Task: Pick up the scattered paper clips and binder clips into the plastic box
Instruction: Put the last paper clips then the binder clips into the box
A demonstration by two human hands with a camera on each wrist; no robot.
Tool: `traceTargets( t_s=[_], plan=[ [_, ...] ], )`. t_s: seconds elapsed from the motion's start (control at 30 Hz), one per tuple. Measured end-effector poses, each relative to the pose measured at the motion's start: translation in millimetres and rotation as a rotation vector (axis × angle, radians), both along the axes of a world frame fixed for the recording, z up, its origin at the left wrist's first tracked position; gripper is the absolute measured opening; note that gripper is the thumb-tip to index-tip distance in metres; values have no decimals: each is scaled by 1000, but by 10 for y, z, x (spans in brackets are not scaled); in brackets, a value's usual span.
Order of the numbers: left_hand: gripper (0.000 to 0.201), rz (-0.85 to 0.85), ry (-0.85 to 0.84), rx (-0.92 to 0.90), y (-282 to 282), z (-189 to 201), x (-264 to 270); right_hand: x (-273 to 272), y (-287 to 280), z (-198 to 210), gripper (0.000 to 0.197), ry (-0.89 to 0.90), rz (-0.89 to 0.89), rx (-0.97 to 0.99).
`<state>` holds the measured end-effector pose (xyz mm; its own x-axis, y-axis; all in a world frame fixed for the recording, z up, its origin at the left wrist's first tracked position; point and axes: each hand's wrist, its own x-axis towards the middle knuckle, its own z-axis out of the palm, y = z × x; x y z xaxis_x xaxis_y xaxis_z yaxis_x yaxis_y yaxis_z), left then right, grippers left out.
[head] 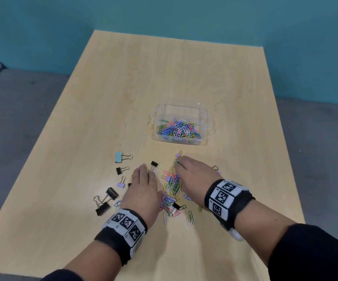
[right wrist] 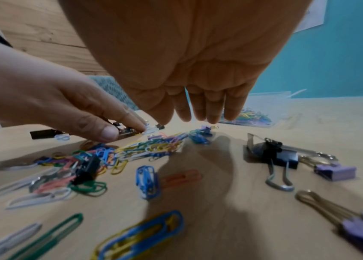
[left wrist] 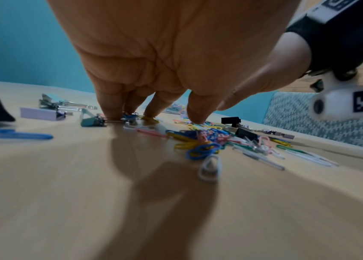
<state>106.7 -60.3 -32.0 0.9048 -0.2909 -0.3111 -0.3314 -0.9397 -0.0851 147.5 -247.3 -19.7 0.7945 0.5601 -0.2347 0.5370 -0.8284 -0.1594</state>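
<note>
— Where are your paper clips [head: 172, 186]?
— Heaped between your hands on the desk [head: 123, 98], a colourful strip running away from you toward the clear plastic box [head: 181, 123].
— And your hands?
— Left hand [head: 143, 185] and right hand [head: 192, 175] flat, fingers straight, gripping nothing; binder clips [head: 111, 191] lie left.

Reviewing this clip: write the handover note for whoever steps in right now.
Left hand: flat, fingers straight, fingertips on the table among clips, holding nothing.
Right hand: open, over the paper clip pile, holding nothing.
Plastic box: beyond the pile, already holds many paper clips; no binder clips visible inside.
Left to do: the pile, loose paper clips, and every binder clip, e.g. the blue one.
</note>
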Motion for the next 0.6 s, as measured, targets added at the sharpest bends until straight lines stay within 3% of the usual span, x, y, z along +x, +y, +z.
traceTargets(
  t_s=[0.13, 0.33, 0.47, 0.6],
  plan=[
    [69, 80, 27, -67, -10, 17, -34, -60, 65, 2, 49, 5, 8, -52],
    [69, 50, 20, -35, 18, -19, -82, -378, 118, 20, 65, 32, -41, -99],
    [63, 64, 13, -92, 9, -28, -130, -488, 182, 91, 61, 46, -49, -100],
    [46, -78, 60, -81, 61, -65, -150, -375, 332, 155, 54, -13, 78, -51]
  ],
)
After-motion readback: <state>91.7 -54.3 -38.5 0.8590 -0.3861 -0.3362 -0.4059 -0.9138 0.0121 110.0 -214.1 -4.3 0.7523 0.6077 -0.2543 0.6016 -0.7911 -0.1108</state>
